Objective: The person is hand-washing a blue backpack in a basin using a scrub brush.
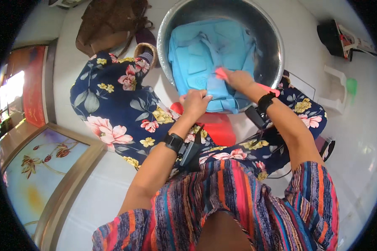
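Observation:
A light blue backpack (197,65) lies in a large round metal basin (276,50), its straps and padded panels facing up. My left hand (194,103) is closed on the near edge of the backpack. My right hand (240,80) grips a pink-red brush (221,73), which it holds against the backpack's surface. The end of the brush's handle sticks out behind that hand. Its bristles are hidden from here.
A brown bag (107,27) lies on the floor at the far left. At the right stand a white plastic stool (337,90) and a green object (351,86). A red plastic piece (220,131) lies between my legs. A framed flower picture (46,157) leans at the left.

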